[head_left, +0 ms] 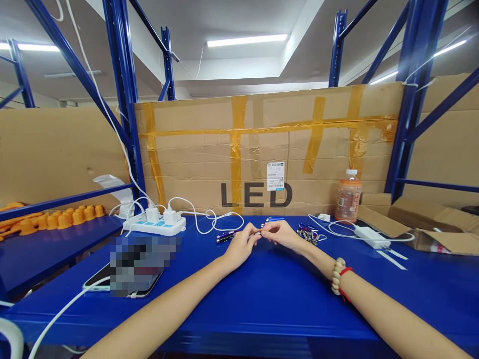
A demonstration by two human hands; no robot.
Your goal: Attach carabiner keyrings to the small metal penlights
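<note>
My left hand [242, 245] is closed in a pinch around a thin, small, light-coloured piece [256, 233], mostly hidden by the fingers. From the other side, the fingertips of my right hand [280, 233] pinch together at the end of the same piece. A few dark, shiny pens [226, 237] lie just left of my left hand. Behind my right hand are slim blue tubes [275, 219]. To the right of it sits a pile of small metal parts [309, 234] with blue pieces among them, too small to name.
A white power strip [164, 227] with plugs and cables stands at the back left, with blurred phones [138, 269] in front. An orange bottle [348, 197], a white adapter [372, 237] and an open cardboard box [445, 224] are on the right. Taped cardboard [202, 164] walls the back.
</note>
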